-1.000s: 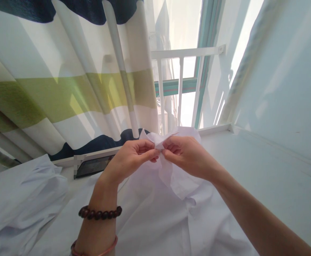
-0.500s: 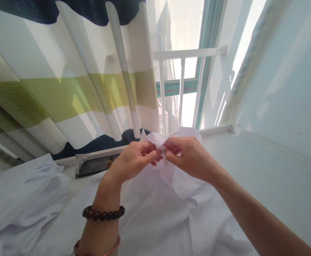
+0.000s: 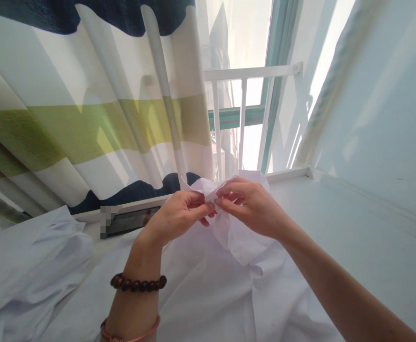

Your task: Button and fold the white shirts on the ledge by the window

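A white shirt point(image 3: 208, 275) lies spread in front of me, its collar end raised off the surface. My left hand point(image 3: 179, 213) pinches the raised collar part between thumb and fingers. Right beside it, my right hand point(image 3: 252, 204) grips the same bit of cloth, and the two thumbs nearly meet. Whatever small part sits between the fingertips, perhaps a button, is hidden. Below the hands the front edge of the shirt hangs in loose folds. A dark beaded bracelet and a copper-coloured bangle circle my left wrist.
More white cloth point(image 3: 33, 266) lies crumpled at the left. A dark flat object point(image 3: 132, 222), partly blurred out, rests by the back ledge. Behind stand a striped curtain point(image 3: 122, 123) and a white railing point(image 3: 254, 72) before the window. A pale wall point(image 3: 386, 118) rises at the right.
My right hand has shifted slightly left, its index finger raised a little more. The collar cloth between the hands has turned slightly; both hands keep their hold.
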Tool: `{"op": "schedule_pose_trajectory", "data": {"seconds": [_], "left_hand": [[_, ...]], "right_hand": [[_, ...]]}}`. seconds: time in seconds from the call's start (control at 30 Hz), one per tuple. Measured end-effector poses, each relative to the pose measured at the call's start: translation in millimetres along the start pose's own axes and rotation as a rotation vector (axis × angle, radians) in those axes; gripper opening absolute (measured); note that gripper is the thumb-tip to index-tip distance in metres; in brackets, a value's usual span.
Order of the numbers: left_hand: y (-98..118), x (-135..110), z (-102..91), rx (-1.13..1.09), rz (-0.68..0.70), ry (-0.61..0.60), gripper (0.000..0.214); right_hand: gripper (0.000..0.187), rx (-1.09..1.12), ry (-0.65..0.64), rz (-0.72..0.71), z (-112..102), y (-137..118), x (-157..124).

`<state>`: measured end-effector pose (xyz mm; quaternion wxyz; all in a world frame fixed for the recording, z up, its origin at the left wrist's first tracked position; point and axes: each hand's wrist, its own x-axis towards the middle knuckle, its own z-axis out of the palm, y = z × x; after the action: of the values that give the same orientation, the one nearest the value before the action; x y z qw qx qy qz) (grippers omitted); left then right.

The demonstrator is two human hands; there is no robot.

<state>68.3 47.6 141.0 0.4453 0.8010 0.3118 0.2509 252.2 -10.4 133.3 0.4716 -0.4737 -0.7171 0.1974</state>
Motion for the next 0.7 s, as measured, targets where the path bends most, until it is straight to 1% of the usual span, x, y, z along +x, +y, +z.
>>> {"op": "schedule_pose_trajectory", "data": {"seconds": [0.13,0.2,0.33,0.47,0.57,0.7], "left_hand": [[3.7,-0.9,0.1,0.055,-0.041,-0.029,0.017],[5.6,-1.4,0.1,0.108,-0.054,-0.033,0.018],[8.9,-3.2,-0.9,0.193,-0.024,-0.056,0.019],[11.7,-5.3,-1.4,0.206,0.011,-0.073,0.02],[11.6,-5.4,0.1,0.192,0.019,-0.082,0.022],[7.5,-3.3,2.3,0.186,0.035,-0.023,0.02]], "right_hand": [[0.015,0.107,-0.132,0.093,-2.9,7.4,1.6],[0.018,0.107,-0.176,0.112,-1.9,9.0,1.3],[0.02,0.015,-0.156,0.109,1.8,7.2,0.2],[0.02,-0.019,-0.14,0.111,2.3,3.8,0.9],[0.021,-0.021,-0.201,0.125,-0.8,4.4,1.9],[0.022,0.069,-0.284,0.176,-6.2,9.4,3.2]]}}
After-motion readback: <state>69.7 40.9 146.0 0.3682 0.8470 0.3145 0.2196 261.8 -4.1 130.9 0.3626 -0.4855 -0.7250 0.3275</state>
